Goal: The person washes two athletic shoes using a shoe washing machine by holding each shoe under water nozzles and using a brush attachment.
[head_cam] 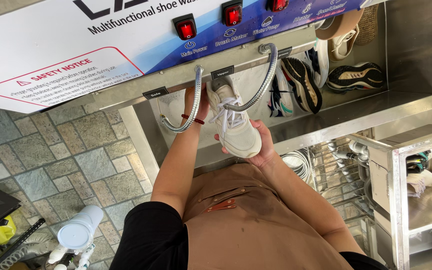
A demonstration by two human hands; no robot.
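You hold a cream-white lace-up sneaker [234,121] up against the stainless-steel wash basin [356,112] of the shoe-washing machine, just below its slanted white and blue control panel [101,45]. Your right hand [262,147] cups the toe end from underneath, the fingers curled around the sole so that the shoe is gripped, not merely resting. Your left hand [196,102], with a red cord bracelet at the wrist, reaches up beside the heel end of the sneaker; its fingers are mostly hidden behind the shoe and a hose, so you cannot tell whether they are spread or closed on it.

Two flexible ribbed metal hoses [263,82] hang from the underside of the panel: one curves across the laces of the sneaker, the other loops down just to the left of your left wrist. Three red lit rocker switches [186,27] sit on the panel above the sneaker.

To the right of the sneaker, inside the basin, several other sports shoes [301,82] stand and lie against the back wall, dark ones with pale soles among them. You wear a brown apron [256,225] over a black shirt.
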